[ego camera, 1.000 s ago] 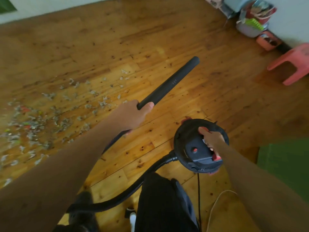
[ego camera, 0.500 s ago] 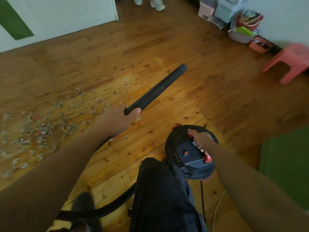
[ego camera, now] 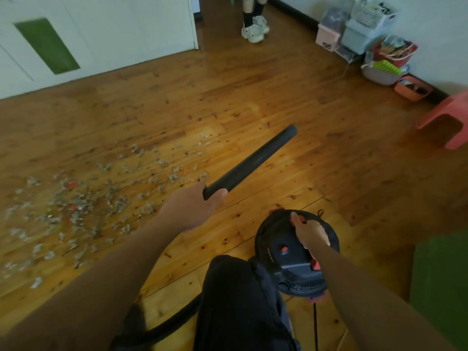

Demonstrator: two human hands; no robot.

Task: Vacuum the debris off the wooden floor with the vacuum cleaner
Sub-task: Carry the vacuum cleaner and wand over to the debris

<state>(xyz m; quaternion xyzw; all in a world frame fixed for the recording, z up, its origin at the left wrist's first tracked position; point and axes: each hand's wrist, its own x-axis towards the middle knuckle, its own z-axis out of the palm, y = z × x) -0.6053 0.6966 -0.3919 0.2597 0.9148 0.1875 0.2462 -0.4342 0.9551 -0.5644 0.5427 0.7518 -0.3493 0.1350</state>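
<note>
Both bare forearms reach forward and down, well apart at the elbows and nearer at the wrists. The left hand [ego camera: 192, 207] is ahead of the right and off to its left, back of the hand up, fingers wrapped under the near end of the black tube [ego camera: 253, 162] with the thumb laid against it. The right hand [ego camera: 311, 234] sits closer in, wrist bent down, curled over the handle on top of the vacuum body [ego camera: 276, 252]; its fingertips are hidden underneath.

- The left hand [ego camera: 192, 209] is gripping the near end of the black tube [ego camera: 253, 162], which is pointing away to the right.
- The right hand [ego camera: 310, 233] is holding the vacuum cleaner [ego camera: 273, 240] by its top handle.
- Debris [ego camera: 83, 198] is lying scattered on the wooden floor [ego camera: 253, 97], left of the tube.
- A pink stool [ego camera: 445, 122] is standing at the right edge.
</note>
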